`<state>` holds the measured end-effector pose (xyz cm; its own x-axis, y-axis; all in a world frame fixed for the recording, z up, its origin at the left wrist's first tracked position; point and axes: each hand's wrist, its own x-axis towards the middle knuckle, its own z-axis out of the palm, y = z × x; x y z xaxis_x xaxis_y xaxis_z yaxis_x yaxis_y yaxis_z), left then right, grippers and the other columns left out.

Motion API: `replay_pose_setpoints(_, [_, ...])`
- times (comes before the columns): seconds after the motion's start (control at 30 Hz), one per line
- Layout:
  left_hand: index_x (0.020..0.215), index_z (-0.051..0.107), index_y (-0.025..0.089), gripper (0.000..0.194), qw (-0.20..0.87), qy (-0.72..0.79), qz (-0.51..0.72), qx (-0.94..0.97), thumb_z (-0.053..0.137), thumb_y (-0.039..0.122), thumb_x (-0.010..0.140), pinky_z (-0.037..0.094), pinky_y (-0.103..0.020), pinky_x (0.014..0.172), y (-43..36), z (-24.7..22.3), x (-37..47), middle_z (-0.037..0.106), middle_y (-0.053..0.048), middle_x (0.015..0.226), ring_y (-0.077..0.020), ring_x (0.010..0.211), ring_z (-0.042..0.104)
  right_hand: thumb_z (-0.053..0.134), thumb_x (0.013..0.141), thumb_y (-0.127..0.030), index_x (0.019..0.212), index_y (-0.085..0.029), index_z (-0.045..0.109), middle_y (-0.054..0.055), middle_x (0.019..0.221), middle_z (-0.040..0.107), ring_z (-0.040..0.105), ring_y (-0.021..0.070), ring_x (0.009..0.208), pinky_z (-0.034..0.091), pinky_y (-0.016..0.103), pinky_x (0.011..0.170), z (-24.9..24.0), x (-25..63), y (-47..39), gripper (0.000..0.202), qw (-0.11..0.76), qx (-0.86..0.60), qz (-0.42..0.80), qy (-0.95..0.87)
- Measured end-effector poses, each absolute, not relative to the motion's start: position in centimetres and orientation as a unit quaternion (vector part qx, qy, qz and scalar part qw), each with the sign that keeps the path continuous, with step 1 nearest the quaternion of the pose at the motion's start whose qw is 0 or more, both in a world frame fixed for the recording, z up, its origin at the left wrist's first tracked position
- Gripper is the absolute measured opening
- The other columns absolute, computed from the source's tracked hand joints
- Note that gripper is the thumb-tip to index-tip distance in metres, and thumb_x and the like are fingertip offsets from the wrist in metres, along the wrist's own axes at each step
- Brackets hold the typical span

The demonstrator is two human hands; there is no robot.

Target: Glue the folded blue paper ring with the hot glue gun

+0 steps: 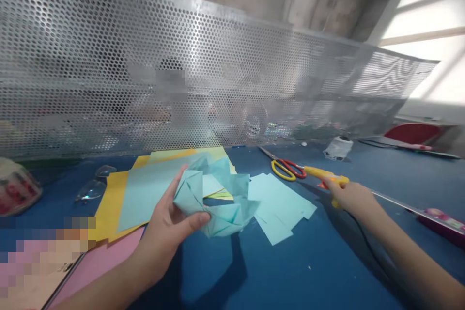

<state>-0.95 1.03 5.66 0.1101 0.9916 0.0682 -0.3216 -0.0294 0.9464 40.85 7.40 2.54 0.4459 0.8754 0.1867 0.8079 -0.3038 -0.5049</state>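
Observation:
A ring of folded light-blue paper (223,220) is held above the blue table, pinched at its left side between the thumb and fingers of my left hand (170,223). Off to the right, my right hand (350,198) is wrapped around a yellow hot glue gun (323,173), whose nozzle points left. A dark cord trails from the gun under my forearm. Loose light-blue paper pieces (279,206) lie on the table between my hands. Scissors (286,167) with one yellow and one red handle rest just beyond the glue gun's tip.
Yellow and blue sheets (116,193) are stacked at left, with pink paper (112,261) nearer. Glasses (92,189) and a tape roll (16,189) sit further left. A perforated metal screen (218,72) bounds the back. At right are a white crumpled item (337,148) and a purple box (441,225).

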Motion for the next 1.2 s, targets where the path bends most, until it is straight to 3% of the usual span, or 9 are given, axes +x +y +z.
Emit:
replay_pose_setpoints(0.1, [0.154, 0.02, 0.032, 0.109, 0.557, 0.377, 0.543, 0.502, 0.088, 0.031, 0.068, 0.052, -0.028, 0.097, 1.1, 6.5, -1.5, 0.057, -0.005, 0.141, -0.0243, 0.124, 0.058, 0.062, 0.098, -0.036, 0.123, -0.021, 0.061, 0.008, 0.127, 0.06, 0.063, 0.0241, 0.106, 0.055, 0.042, 0.087, 3.2, 39.7, 6.9, 0.029, 0.247, -0.833, 0.089, -0.487])
replay_pose_setpoints(0.27, [0.155, -0.003, 0.037, 0.115, 0.484, 0.383, 0.528, 0.583, 0.081, 0.037, 0.076, 0.055, -0.039, 0.095, -0.3, 6.1, -2.0, 0.071, -0.001, 0.113, -0.0212, 0.093, 0.071, 0.062, 0.098, -0.035, 0.123, -0.018, 0.06, 0.009, 0.123, 0.061, 0.064, 0.0233, 0.102, 0.055, 0.044, 0.085, 5.1, 34.6, 5.1, 0.031, 0.304, -0.757, 0.118, -0.566])
replay_pose_setpoints(0.37, [0.156, 0.003, 0.038, 0.116, 0.448, 0.377, 0.513, 0.628, 0.084, 0.037, 0.072, 0.049, -0.047, 0.104, -1.3, 5.2, -2.1, 0.064, -0.005, 0.129, -0.0276, 0.108, 0.068, 0.063, 0.095, -0.043, 0.121, -0.02, 0.062, 0.009, 0.125, 0.063, 0.062, 0.0254, 0.11, 0.051, 0.048, 0.094, 6.6, 28.7, 2.1, 0.035, 0.371, -0.603, 0.146, -0.691])
replay_pose_setpoints(0.43, [0.155, 0.008, 0.041, 0.111, 0.437, 0.378, 0.501, 0.645, 0.083, 0.036, 0.073, 0.042, -0.05, 0.111, -2.0, 4.9, -2.2, 0.06, -0.004, 0.136, -0.0293, 0.123, 0.06, 0.075, 0.082, -0.048, 0.118, -0.027, 0.067, 0.004, 0.123, 0.067, 0.062, 0.0251, 0.114, 0.051, 0.041, 0.098, 7.4, 24.6, -0.3, 0.043, 0.388, -0.478, 0.175, -0.768])
replay_pose_setpoints(0.6, [0.153, 0.006, 0.047, 0.104, 0.433, 0.402, 0.512, 0.623, 0.079, 0.041, 0.078, 0.048, -0.041, 0.107, -3.9, 5.5, -2.0, 0.045, 0.0, 0.152, -0.0249, 0.129, 0.056, 0.067, 0.08, -0.016, 0.088, -0.024, 0.073, -0.003, 0.084, 0.075, 0.069, 0.0121, 0.08, 0.054, 0.023, 0.078, 7.9, 18.1, -3.3, 0.013, 0.42, -0.308, 0.221, -0.825])
replay_pose_setpoints(0.87, [0.153, 0.0, 0.044, 0.104, 0.38, 0.449, 0.512, 0.626, 0.076, 0.047, 0.081, 0.052, -0.041, 0.101, -5.4, 4.0, -3.2, 0.06, -0.002, 0.136, -0.0226, 0.119, 0.063, 0.056, 0.086, -0.01, 0.084, -0.018, 0.066, 0.0, 0.075, 0.07, 0.065, 0.0111, 0.071, 0.053, 0.022, 0.065, 6.1, 16.0, -2.7, 0.013, 0.456, -0.247, 0.148, -0.842])
replay_pose_setpoints(1.03, [0.155, -0.002, 0.037, 0.109, 0.248, 0.491, 0.46, 0.697, 0.075, 0.042, 0.078, 0.062, -0.039, 0.079, -5.4, 0.7, -5.9, 0.058, -0.011, 0.132, -0.0249, 0.103, 0.069, 0.058, 0.098, -0.018, 0.097, -0.016, 0.064, 0.002, 0.092, 0.066, 0.065, 0.0166, 0.084, 0.056, 0.033, 0.073, 3.6, 17.2, -1.0, 0.006, 0.383, -0.18, -0.005, -0.906])
replay_pose_setpoints(1.13, [0.156, 0.009, 0.027, 0.092, 0.1, 0.519, 0.44, 0.726, 0.066, 0.03, 0.084, 0.06, -0.043, 0.087, -6.8, 0.3, -7.4, 0.049, -0.017, 0.138, -0.0295, 0.117, 0.061, 0.061, 0.099, -0.029, 0.113, -0.017, 0.063, 0.006, 0.111, 0.065, 0.066, 0.0192, 0.093, 0.057, 0.038, 0.079, 1.6, 18.0, -0.3, 0.019, 0.317, -0.159, -0.067, -0.933])
replay_pose_setpoints(1.2, [0.152, 0.027, 0.028, 0.073, -0.004, 0.508, 0.435, 0.743, 0.061, 0.022, 0.089, 0.053, -0.039, 0.099, -8.1, 0.6, -7.3, 0.05, -0.012, 0.137, -0.0258, 0.127, 0.054, 0.061, 0.099, -0.032, 0.118, -0.018, 0.062, 0.007, 0.117, 0.063, 0.065, 0.0201, 0.096, 0.057, 0.04, 0.081, 0.3, 18.4, 0.0, 0.024, 0.285, -0.151, -0.095, -0.942])
